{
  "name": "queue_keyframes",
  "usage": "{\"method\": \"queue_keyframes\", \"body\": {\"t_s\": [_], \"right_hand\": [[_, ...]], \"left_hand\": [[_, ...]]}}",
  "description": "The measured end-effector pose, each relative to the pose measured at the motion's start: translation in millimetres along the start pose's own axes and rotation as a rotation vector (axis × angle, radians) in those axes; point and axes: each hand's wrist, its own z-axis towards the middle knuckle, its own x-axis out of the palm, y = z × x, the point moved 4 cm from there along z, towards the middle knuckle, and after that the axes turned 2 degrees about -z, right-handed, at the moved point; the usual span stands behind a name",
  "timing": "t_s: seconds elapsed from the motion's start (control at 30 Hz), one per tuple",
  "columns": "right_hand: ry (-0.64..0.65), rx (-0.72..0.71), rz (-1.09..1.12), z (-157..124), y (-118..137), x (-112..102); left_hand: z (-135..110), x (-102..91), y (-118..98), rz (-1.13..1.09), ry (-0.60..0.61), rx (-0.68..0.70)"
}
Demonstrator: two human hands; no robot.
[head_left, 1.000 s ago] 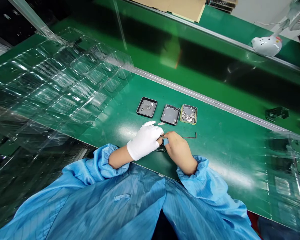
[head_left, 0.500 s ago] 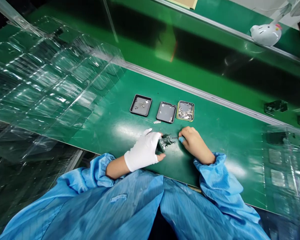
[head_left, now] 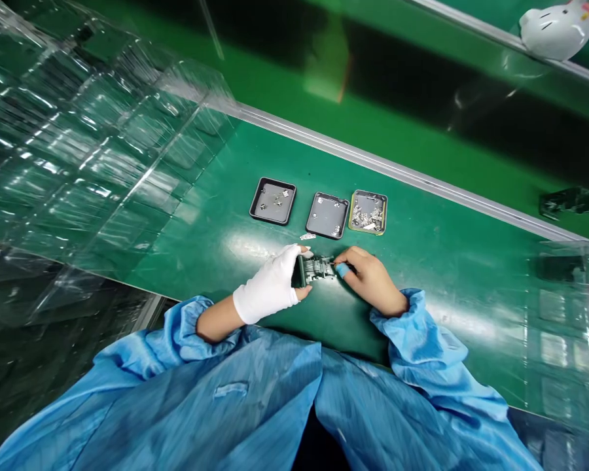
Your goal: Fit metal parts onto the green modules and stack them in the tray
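Observation:
My left hand [head_left: 271, 286], in a white glove, grips a small dark grey plastic part [head_left: 315, 269] at its left end on the green mat. My right hand [head_left: 370, 277] is bare, with a blue cot on one finger, and its fingers are pinched together at the part's right end. What they pinch is too small to name. Just beyond the hands stand three small trays: a black one [head_left: 273, 201] with a few metal bits, a grey one [head_left: 328, 215] that looks bare, and a yellow-rimmed one [head_left: 368, 212] full of small metal pieces.
Stacked clear blister trays [head_left: 88, 150] rise at the left, and more lie at the right edge [head_left: 564, 327]. An aluminium rail [head_left: 422, 178] runs across beyond the small trays. A white cat-shaped object [head_left: 554, 29] sits top right. A loose metal bit [head_left: 307, 236] lies near the grey tray.
The hands parted and then came together again on the dark part, which now lies turned flat between them. The thin black tool seen on the mat earlier is out of sight.

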Motion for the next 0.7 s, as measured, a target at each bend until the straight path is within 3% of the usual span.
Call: {"method": "queue_keyframes", "body": {"t_s": [0.23, 0.37, 0.57, 0.7], "right_hand": [[0.072, 0.005, -0.105, 0.9, 3.8, 8.0], [0.096, 0.090, -0.210, 0.8, 7.3, 11.0], [0.092, 0.099, 0.029, -2.1, 2.2, 4.2], [0.164, 0.094, -0.079, -2.6, 9.4, 6.0]], "left_hand": [[0.7, -1.3, 0.2, -0.002, 0.025, 0.031], [0.6, -2.1, 0.7, 0.003, 0.040, 0.034], [0.8, -1.7, 1.8, 0.002, 0.037, 0.046], [1.6, -2.6, 1.0, 0.004, 0.042, 0.051]]}}
